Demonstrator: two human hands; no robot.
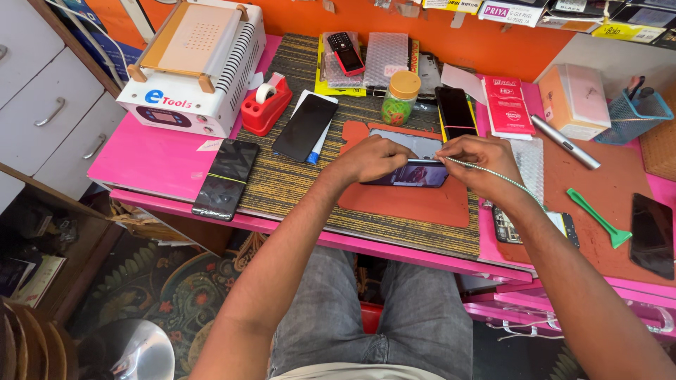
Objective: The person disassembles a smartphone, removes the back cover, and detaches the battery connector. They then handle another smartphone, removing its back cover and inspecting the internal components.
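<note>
**Holding a phone on the red mat**

Gripping a dark phone (pixel 412 172) from both ends, the left hand (pixel 373 158) and right hand (pixel 479 151) press it onto the red mat (pixel 415 204) on the pink desk (pixel 141 158). Right of them lies a green plastic tool (pixel 598 217). Farther off stand a jar with a yellow lid (pixel 401 98) and a red tape dispenser (pixel 266 105).
</note>
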